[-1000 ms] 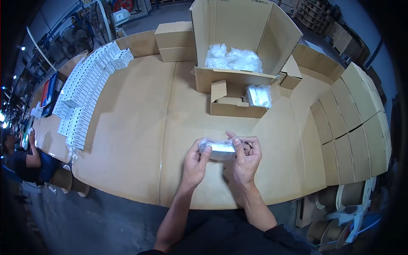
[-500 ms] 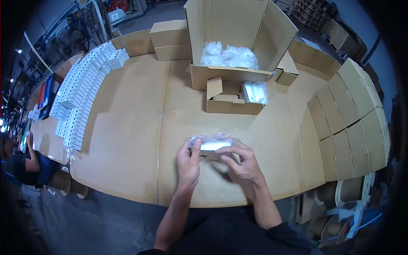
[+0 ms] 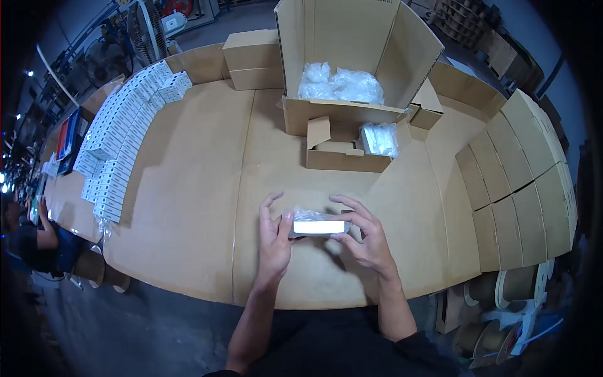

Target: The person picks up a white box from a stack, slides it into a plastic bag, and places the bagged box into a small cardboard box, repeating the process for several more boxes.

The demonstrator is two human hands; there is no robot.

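Observation:
A white, flat-fronted item in a clear plastic bag (image 3: 319,227) is held level above the cardboard tabletop, its white side facing me. At its left end my left hand (image 3: 274,245) grips it with the thumb in front, a finger raised behind. My right hand (image 3: 370,244) pinches the right end between thumb and fingers, its index finger lifted. Beyond the hands stands a small open cardboard box (image 3: 348,161). Plastic-wrapped white items (image 3: 379,139) sit in its right part. What the plastic bag holds inside is not clear.
Behind the small box, a tall open carton (image 3: 352,38) contains clear plastic-wrapped items (image 3: 342,85). Rows of small white boxes (image 3: 119,129) line the left side. Closed brown boxes (image 3: 512,188) are stacked at right. A seated person (image 3: 38,235) is at far left.
The bagged item has turned so its white side faces me more fully and sits slightly lower. Fingers of both hands have lifted and spread from it.

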